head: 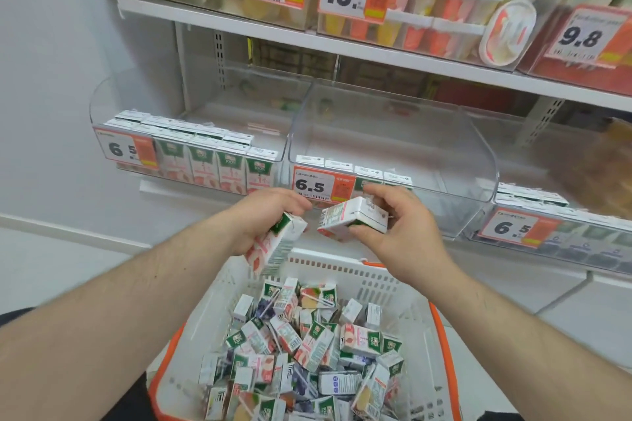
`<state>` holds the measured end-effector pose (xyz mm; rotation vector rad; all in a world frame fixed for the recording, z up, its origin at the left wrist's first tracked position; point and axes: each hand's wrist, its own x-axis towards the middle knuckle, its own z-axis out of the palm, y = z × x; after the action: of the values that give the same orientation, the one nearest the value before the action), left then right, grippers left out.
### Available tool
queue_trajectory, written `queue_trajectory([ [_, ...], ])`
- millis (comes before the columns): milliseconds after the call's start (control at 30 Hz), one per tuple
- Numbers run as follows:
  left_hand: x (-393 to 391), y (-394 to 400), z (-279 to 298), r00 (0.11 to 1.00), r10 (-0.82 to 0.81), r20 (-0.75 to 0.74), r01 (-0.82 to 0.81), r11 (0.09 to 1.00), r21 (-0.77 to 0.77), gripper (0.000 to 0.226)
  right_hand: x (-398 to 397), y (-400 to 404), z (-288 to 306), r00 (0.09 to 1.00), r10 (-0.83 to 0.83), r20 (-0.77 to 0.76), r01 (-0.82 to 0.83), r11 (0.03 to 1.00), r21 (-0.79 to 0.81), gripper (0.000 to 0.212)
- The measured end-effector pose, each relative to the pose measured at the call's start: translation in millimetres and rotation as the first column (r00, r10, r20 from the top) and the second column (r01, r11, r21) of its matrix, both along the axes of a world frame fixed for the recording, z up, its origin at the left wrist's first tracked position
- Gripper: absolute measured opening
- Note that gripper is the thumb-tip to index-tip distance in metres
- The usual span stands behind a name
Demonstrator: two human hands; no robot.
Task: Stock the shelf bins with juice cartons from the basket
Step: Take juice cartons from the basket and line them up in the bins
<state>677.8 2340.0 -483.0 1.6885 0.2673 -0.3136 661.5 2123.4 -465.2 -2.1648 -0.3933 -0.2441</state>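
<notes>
Clear shelf bins [393, 147] – white shelf [307, 41], pale wall [51, 79], floor blurred.

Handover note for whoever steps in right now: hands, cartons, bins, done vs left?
Left hand grips a juice carton over the basket.
Right hand grips a second carton in front of the middle bin.
Done: left bin has several rows; middle bin has one partial front row.
Left: place both held cartons, then work through the loose pile of cartons filling the basket.
</notes>
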Motion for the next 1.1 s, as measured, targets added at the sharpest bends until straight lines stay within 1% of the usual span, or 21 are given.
queue_trajectory([
  [67, -0.9, 4.6, 8.0, 0.995, -0.030, 0.093, 0.020, 0.995, 0.098, 0.022, -0.2, 10.5, 5.3, 0.996, 0.002, 0.084, 0.000, 1.000, -0.029, 0.060],
  [100, -0.1, 8.0, 11.8, 0.993, -0.022, 0.116, 0.011, 0.995, 0.100, 0.021, 0.9, 15.5, 7.6, 0.994, 0.006, 0.114, 0.000, 0.999, -0.046, 0.059],
  [133, 1.1, 12.0, 15.7, 0.992, 0.007, 0.130, -0.016, 0.997, 0.074, 0.019, 2.8, 20.1, 10.5, 0.990, 0.009, 0.139, 0.002, 0.997, -0.073, 0.058],
  [200, 5.5, 23.5, 22.5, 0.984, 0.114, 0.137, -0.114, 0.993, -0.005, 0.014, 8.8, 29.5, 20.3, 0.983, 0.022, 0.183, 0.000, 0.993, -0.121, 0.054],
  [300, 9.3, 43.5, 29.9, 0.968, 0.240, 0.072, -0.234, 0.969, -0.081, 0.014, 24.6, 49.4, 48.9, 0.949, 0.089, 0.303, -0.033, 0.982, -0.187, 0.047],
  [367, 10.2, 55.5, 28.1, 0.949, 0.315, -0.021, -0.315, 0.940, -0.132, 0.021, 38.8, 69.2, 74.7, 0.927, 0.114, 0.357, -0.036, 0.975, -0.218, 0.042],
  [433, 11.5, 64.3, 24.5, 0.921, 0.369, -0.123, -0.387, 0.897, -0.214, 0.026, 56.7, 94.1, 99.5, 0.924, 0.132, 0.360, -0.030, 0.960, -0.277, 0.039],
  [500, 12.6, 70.4, 22.3, 0.900, 0.403, -0.169, -0.436, 0.848, -0.300, 0.025, 81.5, 120.5, 114.1, 0.927, 0.152, 0.343, -0.016, 0.930, -0.367, 0.036],
  [567, 15.0, 75.9, 19.6, 0.888, 0.418, -0.190, -0.459, 0.821, -0.340, 0.026, 109.1, 145.5, 119.6, 0.943, 0.148, 0.299, 0.017, 0.873, -0.487, 0.034],
  [600, 16.7, 78.2, 17.7, 0.886, 0.418, -0.200, -0.463, 0.814, -0.351, 0.027, 122.2, 156.5, 119.5, 0.950, 0.147, 0.275, 0.042, 0.814, -0.579, 0.035],
  [667, 19.6, 81.7, 13.9, 0.888, 0.404, -0.219, -0.458, 0.812, -0.362, 0.027, 144.0, 176.3, 116.8, 0.959, 0.160, 0.233, 0.082, 0.630, -0.772, 0.035],
  [700, 20.5, 83.1, 12.7, 0.890, 0.396, -0.226, -0.454, 0.816, -0.358, 0.026, 152.3, 184.8, 114.6, 0.962, 0.173, 0.210, 0.084, 0.545, -0.834, 0.033],
  [733, 21.0, 84.4, 12.2, 0.892, 0.389, -0.229, -0.448, 0.822, -0.350, 0.026, 158.8, 191.9, 111.9, 0.966, 0.185, 0.179, 0.069, 0.482, -0.873, 0.031],
  [867, 23.5, 91.0, 10.5, 0.901, 0.381, -0.208, -0.431, 0.837, -0.336, 0.027, 180.6, 209.9, 96.1, 0.971, 0.238, -0.012, -0.089, 0.316, -0.944, 0.022],
  [933, 25.1, 94.0, 10.5, 0.902, 0.387, -0.192, -0.431, 0.839, -0.333, 0.027, 188.2, 215.4, 90.2, 0.966, 0.221, -0.136, -0.195, 0.272, -0.942, 0.020],
  [967, 25.4, 94.9, 10.5, 0.903, 0.390, -0.182, -0.429, 0.843, -0.325, 0.027, 190.8, 217.8, 88.1, 0.957, 0.194, -0.216, -0.264, 0.275, -0.924, 0.021],
  [1067, 27.2, 95.7, 9.9, 0.907, 0.391, -0.159, -0.421, 0.853, -0.308, 0.028, 197.5, 221.2, 85.0, 0.902, 0.123, -0.414, -0.429, 0.363, -0.827, 0.009],
  [1100, 27.8, 95.7, 9.4, 0.910, 0.384, -0.157, -0.414, 0.857, -0.306, 0.028, 198.9, 221.7, 85.2, 0.884, 0.104, -0.456, -0.458, 0.395, -0.796, 0.013],
])
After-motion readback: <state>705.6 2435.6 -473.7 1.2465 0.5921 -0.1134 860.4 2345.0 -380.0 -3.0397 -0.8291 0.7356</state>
